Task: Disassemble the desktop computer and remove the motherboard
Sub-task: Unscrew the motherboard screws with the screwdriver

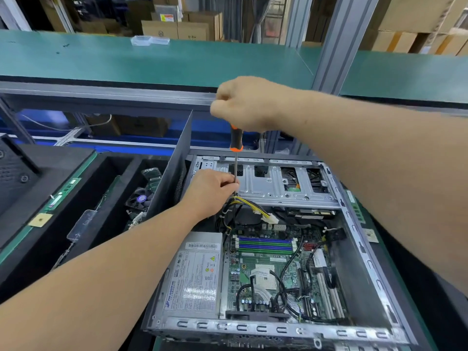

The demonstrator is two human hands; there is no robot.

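An open desktop case (367, 252) lies on its side before me. Inside, the green motherboard (268, 272) sits at the bottom with black cables across it, beside a silver power supply (195, 279). A metal drive cage (273, 181) spans the far end. My right hand (245, 102) grips the top of an upright screwdriver with an orange and black handle (236, 139). Its shaft runs down to the near left corner of the cage. My left hand (212, 191) pinches the lower shaft there, just above a yellow and black cable bundle (250, 203).
A black foam tray (83, 178) at the left holds removed parts: a fan (140, 200), boards and a memory stick (64, 192). A dark side panel (174, 168) stands upright between tray and case. A green shelf (152, 59) runs across above.
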